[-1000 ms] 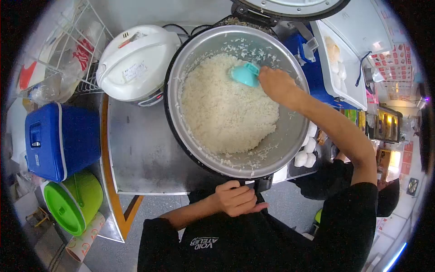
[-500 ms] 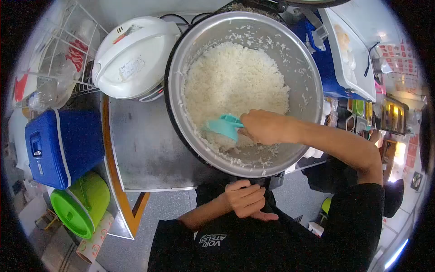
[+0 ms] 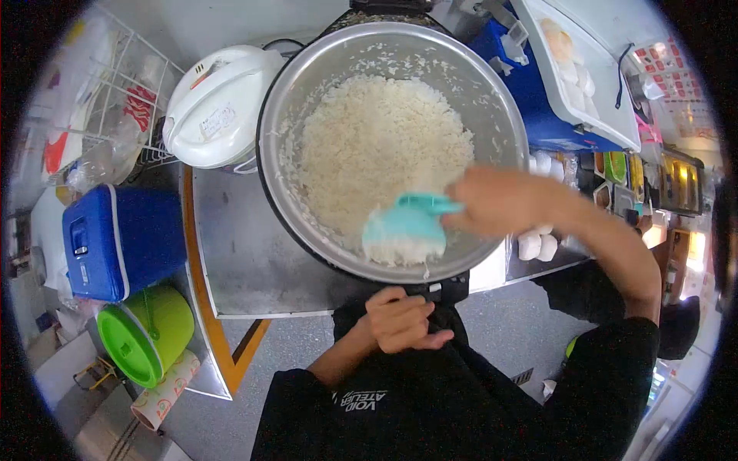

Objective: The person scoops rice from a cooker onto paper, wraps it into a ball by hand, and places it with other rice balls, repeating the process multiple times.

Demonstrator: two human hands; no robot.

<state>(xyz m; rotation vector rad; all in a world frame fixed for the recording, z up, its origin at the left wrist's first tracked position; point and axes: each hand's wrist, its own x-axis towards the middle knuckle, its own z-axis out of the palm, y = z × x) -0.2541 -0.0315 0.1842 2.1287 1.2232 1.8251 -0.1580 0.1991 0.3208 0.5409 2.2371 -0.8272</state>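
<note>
My right hand (image 3: 500, 201), blurred by motion, is closed round the handle of a turquoise scoop (image 3: 401, 223) above the right front part of a large metal pot (image 3: 501, 115). White rice clings to the scoop's lower edge. A heap of cooked rice (image 3: 377, 146) fills much of the pot, with loose grains stuck to its inner wall. Below the pot's front rim, my left hand (image 3: 401, 319) rests near my body, fingers curled and thumb stretched out; nothing shows in it.
Left of the pot stands a white rice cooker (image 3: 223, 107) on a metal counter (image 3: 246, 253). A blue cooler (image 3: 127, 242) and a green bucket (image 3: 150, 334) are at the left. An open blue-and-white cooler (image 3: 573, 92) and food containers (image 3: 615, 184) stand at the right.
My right hand has moved right and lifted the scoop, which now carries rice. The view has shifted, so the pot appears further left. My left hand keeps its place near my body.
</note>
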